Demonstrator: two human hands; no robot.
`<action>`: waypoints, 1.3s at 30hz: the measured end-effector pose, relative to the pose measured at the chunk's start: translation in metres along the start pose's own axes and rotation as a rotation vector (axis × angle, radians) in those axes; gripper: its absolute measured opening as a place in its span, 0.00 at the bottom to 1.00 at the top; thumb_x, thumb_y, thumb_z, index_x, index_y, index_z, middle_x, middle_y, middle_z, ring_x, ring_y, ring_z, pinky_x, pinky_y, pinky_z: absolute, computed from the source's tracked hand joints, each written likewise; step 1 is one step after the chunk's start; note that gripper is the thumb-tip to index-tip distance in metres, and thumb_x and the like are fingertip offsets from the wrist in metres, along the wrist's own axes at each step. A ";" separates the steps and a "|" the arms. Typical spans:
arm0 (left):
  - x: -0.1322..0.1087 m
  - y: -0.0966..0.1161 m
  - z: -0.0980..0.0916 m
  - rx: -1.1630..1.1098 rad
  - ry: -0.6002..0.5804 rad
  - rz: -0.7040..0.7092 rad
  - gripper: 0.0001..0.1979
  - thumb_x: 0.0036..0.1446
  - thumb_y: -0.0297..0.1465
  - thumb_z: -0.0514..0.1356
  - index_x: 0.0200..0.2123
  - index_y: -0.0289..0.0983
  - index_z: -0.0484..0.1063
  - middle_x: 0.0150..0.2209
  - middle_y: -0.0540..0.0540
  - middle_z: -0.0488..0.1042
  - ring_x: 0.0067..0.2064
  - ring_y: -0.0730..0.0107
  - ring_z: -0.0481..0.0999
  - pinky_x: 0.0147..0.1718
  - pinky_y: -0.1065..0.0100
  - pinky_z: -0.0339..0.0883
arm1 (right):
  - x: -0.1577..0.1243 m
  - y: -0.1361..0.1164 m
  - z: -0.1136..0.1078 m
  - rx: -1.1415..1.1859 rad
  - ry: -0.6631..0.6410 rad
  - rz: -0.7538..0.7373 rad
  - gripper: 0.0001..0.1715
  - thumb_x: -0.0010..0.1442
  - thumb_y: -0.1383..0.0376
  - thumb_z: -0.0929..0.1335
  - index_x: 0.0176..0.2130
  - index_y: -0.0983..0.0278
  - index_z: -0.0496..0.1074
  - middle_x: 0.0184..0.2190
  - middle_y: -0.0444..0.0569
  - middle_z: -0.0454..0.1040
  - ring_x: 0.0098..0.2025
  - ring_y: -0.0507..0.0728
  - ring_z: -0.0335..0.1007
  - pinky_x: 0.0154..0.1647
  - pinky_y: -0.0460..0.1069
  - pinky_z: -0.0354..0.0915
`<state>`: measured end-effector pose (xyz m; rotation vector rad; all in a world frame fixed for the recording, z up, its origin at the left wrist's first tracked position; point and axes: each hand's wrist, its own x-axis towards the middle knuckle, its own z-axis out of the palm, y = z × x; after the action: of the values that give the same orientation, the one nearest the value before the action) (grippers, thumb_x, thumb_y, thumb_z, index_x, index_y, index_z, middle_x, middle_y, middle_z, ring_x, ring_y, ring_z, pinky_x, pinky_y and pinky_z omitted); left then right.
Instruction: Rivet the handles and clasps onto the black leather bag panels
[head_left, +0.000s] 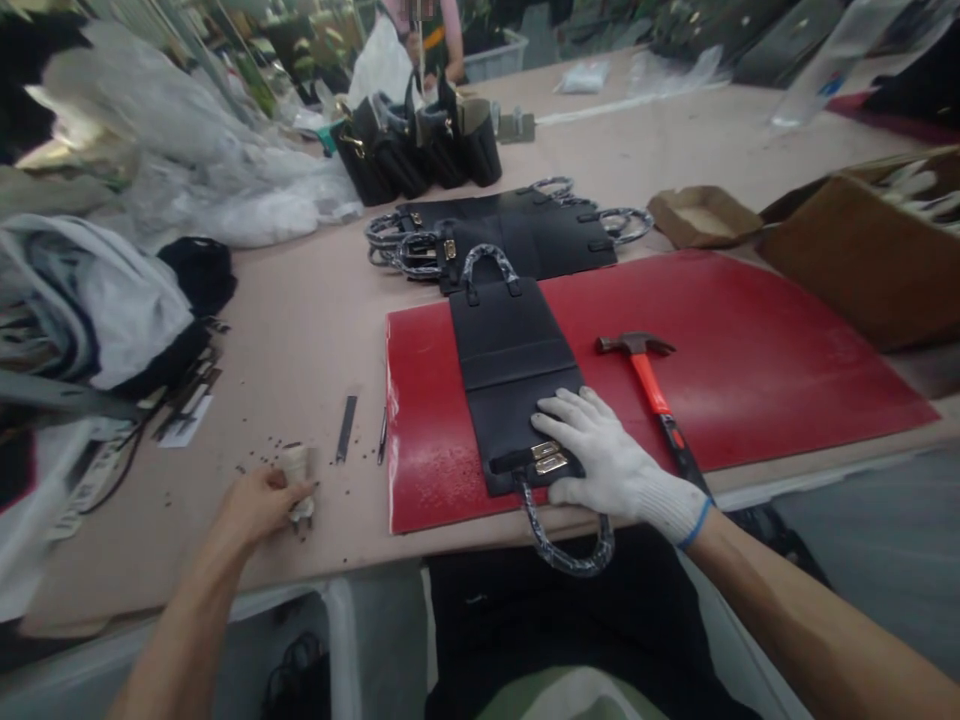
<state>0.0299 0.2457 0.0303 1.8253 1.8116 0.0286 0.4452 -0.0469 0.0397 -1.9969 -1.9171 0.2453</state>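
A flat black bag panel (pixel 510 370) with wrapped handles lies on a red mat (pixel 750 370). My right hand (pixel 607 455), in a white knit glove, rests flat on the panel's near end beside two gold metal fittings (pixel 547 457), fingers spread. My bare left hand (pixel 259 505) is closed round a small pale cylinder (pixel 296 470) standing on the table among several tiny dark studs. A hammer (pixel 652 385) with an orange and black handle lies on the mat just right of my right hand.
Flat black bag panels (pixel 517 235) are stacked beyond the mat, with assembled black bags (pixel 420 145) farther back. Crumpled plastic and cloth (pixel 135 200) pile at the left. Cardboard boxes (pixel 862 250) stand at the right. Two thin metal tools (pixel 347 428) lie near my left hand. A person stands at the far end.
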 end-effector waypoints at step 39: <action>-0.139 0.148 0.151 -0.944 -0.066 1.059 0.12 0.63 0.21 0.64 0.48 0.38 0.71 0.53 0.42 0.74 0.58 0.54 0.77 0.59 0.50 0.73 | -0.001 0.004 0.004 0.014 0.042 -0.038 0.49 0.47 0.54 0.81 0.63 0.66 0.71 0.65 0.60 0.66 0.70 0.76 0.53 0.73 0.73 0.44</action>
<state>0.2131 0.0718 0.0127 1.7323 0.4029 0.9984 0.4477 -0.0469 0.0340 -1.9397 -1.9201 0.2042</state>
